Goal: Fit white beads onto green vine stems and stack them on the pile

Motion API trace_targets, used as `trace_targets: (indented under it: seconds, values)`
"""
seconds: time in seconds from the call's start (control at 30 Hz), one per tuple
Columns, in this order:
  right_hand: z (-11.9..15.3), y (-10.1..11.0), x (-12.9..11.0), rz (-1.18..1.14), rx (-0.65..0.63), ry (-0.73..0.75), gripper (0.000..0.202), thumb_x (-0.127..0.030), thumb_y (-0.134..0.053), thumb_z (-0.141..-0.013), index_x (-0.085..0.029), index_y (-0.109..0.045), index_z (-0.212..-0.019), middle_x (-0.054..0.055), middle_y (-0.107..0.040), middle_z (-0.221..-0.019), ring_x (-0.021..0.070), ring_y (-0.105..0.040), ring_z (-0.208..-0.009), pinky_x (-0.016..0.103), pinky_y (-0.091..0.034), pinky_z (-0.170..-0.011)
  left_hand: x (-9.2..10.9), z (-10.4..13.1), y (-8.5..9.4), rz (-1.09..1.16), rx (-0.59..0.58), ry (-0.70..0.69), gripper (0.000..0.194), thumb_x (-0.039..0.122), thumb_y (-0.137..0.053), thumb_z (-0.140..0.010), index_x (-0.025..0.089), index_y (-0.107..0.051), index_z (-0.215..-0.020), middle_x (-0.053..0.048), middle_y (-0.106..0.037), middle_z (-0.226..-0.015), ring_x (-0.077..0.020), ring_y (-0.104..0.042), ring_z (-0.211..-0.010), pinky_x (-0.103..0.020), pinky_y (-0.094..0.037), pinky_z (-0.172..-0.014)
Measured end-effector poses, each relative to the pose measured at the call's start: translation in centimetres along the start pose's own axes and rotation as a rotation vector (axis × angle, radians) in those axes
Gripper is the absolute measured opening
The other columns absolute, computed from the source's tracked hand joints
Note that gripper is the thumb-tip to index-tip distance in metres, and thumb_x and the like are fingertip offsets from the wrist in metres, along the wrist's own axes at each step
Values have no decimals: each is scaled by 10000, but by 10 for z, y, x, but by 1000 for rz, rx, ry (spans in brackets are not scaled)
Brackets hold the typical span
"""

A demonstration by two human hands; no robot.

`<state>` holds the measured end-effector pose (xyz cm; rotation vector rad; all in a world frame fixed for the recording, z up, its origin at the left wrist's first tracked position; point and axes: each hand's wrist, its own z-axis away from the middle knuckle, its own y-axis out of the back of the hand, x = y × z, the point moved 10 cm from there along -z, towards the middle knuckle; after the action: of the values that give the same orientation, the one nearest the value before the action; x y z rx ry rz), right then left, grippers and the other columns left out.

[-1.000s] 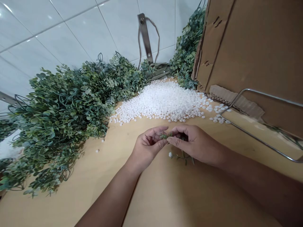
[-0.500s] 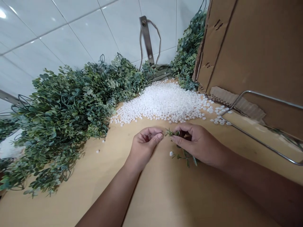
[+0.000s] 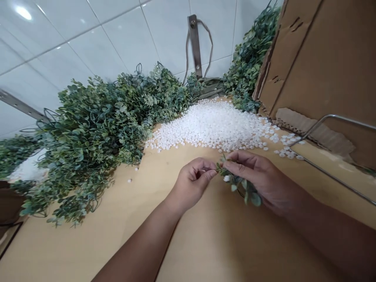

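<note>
My right hand [image 3: 258, 172] is closed around an artificial leafy sprig [image 3: 249, 192], with leaves hanging below the fingers. A small white bead-like piece [image 3: 226, 178] shows among its leaves. My left hand [image 3: 195, 182] is closed in a pinch at the left tip of the same sprig; whether a small piece is also between those fingertips cannot be made out. Just beyond both hands lies a heap of small white plastic pieces [image 3: 214, 121] on the wooden tabletop [image 3: 141, 243].
Bunches of artificial greenery [image 3: 96, 125] lie along the left and back. A cardboard box [image 3: 329, 58] stands at the right, with a bent metal wire frame [image 3: 335, 169] before it. A strap with cord [image 3: 194, 43] leans against the tiled wall [image 3: 123, 43].
My left fingertips have met the sprig's tip, where a gap was before. The sprig has turned in my right hand, showing more leaves and the white piece higher. The view has shifted slightly left.
</note>
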<state>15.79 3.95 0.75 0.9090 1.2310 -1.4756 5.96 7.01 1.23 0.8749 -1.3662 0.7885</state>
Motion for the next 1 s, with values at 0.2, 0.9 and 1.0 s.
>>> trace_targets:
  seconds: [0.2, 0.9, 1.0]
  values:
    - [-1, 21, -2, -294, 120, -92, 237, -312, -782, -485, -174, -602, -553, 7, -604, -612, 95, -563, -541, 167, -432, -451, 17, 1, 4, -286, -81, -183, 105, 148, -533, -771, 147, -581, -678, -21, -537, -699, -114, -492, -654, -236, -390, -629]
    - [2, -19, 13, 224, -157, -38, 240, -340, -586, -711, -157, -492, -589, -87, -387, -434, 24, -321, -383, 160, -244, -364, 7, -9, 105, -485, 592, -2, 112, 183, -560, -735, 152, -667, -722, -40, -665, -705, -150, -597, -680, -285, -468, -703]
    - [1, -16, 13, 214, -122, -40, 220, -321, -580, -703, -150, -510, -584, -79, -404, -441, 25, -327, -381, 165, -250, -366, 4, 1, 73, -105, 483, 45, 138, 224, -648, -685, 136, -683, -785, -34, -680, -701, -104, -589, -614, -233, -469, -646]
